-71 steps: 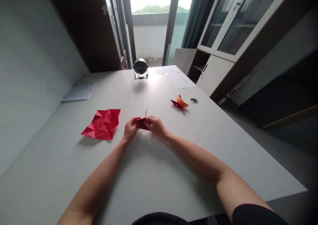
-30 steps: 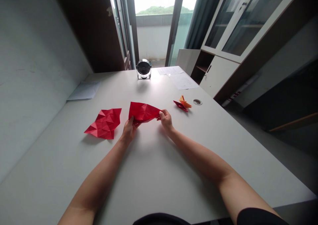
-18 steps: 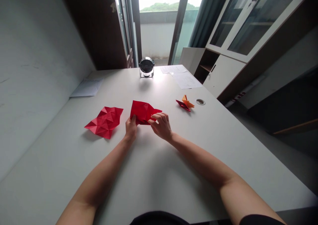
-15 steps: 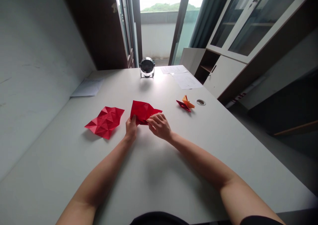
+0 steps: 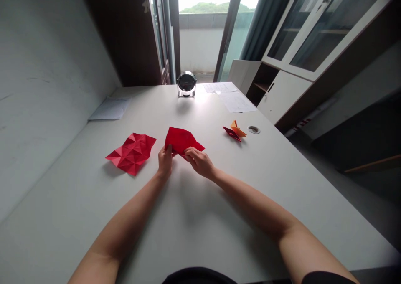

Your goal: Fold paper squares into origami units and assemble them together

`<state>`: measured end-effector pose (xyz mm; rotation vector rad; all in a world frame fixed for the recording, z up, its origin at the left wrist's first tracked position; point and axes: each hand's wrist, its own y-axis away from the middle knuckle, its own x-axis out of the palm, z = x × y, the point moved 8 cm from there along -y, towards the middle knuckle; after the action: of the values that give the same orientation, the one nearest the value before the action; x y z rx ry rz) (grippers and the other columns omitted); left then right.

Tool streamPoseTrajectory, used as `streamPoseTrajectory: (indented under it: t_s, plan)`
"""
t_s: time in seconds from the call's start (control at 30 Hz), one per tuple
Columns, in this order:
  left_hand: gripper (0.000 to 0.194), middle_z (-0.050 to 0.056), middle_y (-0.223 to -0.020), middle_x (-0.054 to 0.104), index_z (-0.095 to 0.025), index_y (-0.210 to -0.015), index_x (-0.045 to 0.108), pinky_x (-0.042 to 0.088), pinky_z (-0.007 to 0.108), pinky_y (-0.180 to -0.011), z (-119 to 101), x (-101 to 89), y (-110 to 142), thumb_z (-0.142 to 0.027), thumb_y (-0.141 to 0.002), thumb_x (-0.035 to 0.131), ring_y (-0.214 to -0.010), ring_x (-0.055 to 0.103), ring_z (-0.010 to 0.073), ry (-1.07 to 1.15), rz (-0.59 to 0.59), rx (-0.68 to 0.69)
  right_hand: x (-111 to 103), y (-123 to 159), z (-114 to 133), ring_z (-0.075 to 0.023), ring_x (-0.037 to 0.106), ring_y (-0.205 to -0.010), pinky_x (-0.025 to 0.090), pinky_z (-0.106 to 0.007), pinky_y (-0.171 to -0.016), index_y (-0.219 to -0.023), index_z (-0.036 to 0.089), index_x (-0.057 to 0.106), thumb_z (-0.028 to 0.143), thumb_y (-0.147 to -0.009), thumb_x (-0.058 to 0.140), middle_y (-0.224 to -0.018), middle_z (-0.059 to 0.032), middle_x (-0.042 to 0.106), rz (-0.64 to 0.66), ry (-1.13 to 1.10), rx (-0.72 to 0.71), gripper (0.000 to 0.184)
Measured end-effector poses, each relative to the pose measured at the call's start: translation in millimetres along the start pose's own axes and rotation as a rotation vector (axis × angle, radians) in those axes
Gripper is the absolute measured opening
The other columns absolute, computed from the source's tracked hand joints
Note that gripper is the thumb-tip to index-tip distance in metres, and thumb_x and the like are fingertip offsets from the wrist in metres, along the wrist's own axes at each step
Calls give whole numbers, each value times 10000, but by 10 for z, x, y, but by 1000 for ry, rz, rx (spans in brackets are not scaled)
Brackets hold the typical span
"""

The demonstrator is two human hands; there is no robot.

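Paper shows twice in red: one bent sheet [image 5: 181, 139] between your two hands, one creased sheet [image 5: 133, 152] left of your left hand [image 5: 165, 159]. Beyond your right hand [image 5: 201, 163], to its right, lies red-and-orange origami [image 5: 238, 130]. Your left thumb and fingers clamp the bent sheet's left side; your right fingers, curled nearly closed, pinch its near edge.

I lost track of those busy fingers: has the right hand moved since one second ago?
Yes. The right hand has moved left, closer to the left hand and farther from the round hole in the table.
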<state>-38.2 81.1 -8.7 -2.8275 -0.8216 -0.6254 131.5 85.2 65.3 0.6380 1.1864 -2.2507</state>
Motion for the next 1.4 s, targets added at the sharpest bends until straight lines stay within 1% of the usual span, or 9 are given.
streamPoseTrajectory:
  t_s: [0.13,0.27,0.4,0.5,0.63,0.77,1.13,1.27,1.4]
  plan:
    - [371,-1,-726,591,-160,-851,621,489,244,-638,21,-20,-4,-513,-811,727,-648,538,107,56,-11,-26,85,7,160,-183,647,-929,504,-295,-769,-977,217,610,313,-1033,498,-1071,-83,690,135,18,-148,157]
    - [393,5,-731,610,-166,-854,627,467,241,-620,25,-18,3,-535,-792,747,-666,558,121,76,-23,-28,161,36,164,-195,664,-960,526,-312,-805,-1022,231,646,341,-1026,504,-1073,-72,707,221,-11,-130,180]
    - [374,26,-785,656,-161,-882,652,460,249,-646,38,23,8,-512,-798,749,-709,590,136,100,1,-64,176,19,66,-184,681,-877,522,-304,-794,-1072,233,664,230,-1031,455,-977,-47,732,180,-12,-47,213]
    - [342,36,-787,672,-147,-861,667,461,254,-652,31,19,9,-471,-793,754,-691,590,135,70,-17,-87,174,0,-65,-194,681,-878,513,-317,-826,-1124,242,648,212,-984,550,-1005,-40,734,127,42,47,173]
    - [316,40,-745,672,-137,-839,676,477,277,-639,49,39,7,-441,-780,744,-635,594,139,3,13,-136,154,24,-247,-214,675,-939,519,-326,-834,-1288,260,564,232,-908,675,-1117,-62,705,56,86,181,397]
    - [325,66,-769,691,-125,-844,683,514,314,-695,66,67,12,-440,-782,738,-655,628,155,-50,66,-144,145,40,-289,-229,653,-985,516,-345,-851,-1349,259,519,236,-892,700,-1135,-76,680,28,114,175,491]
    - [350,112,-850,732,-120,-918,741,511,349,-754,-13,225,114,-451,-806,745,-768,683,219,-185,210,-70,-5,40,-348,-199,636,-935,503,-293,-789,-1187,257,617,249,-967,600,-1057,-56,650,-89,171,231,221]
    - [384,139,-927,745,-115,-963,741,518,358,-772,-8,228,113,-463,-800,752,-830,700,243,-146,220,-94,-1,35,-305,-224,635,-1008,511,-314,-822,-1241,259,593,270,-926,650,-1135,-72,650,-73,207,200,320]
    - [433,151,-962,747,-110,-999,734,524,363,-775,-8,242,119,-500,-812,734,-843,707,253,-160,245,-84,-2,31,-311,-210,651,-936,505,-299,-764,-1253,261,584,301,-927,653,-1143,-64,659,-55,204,222,336]
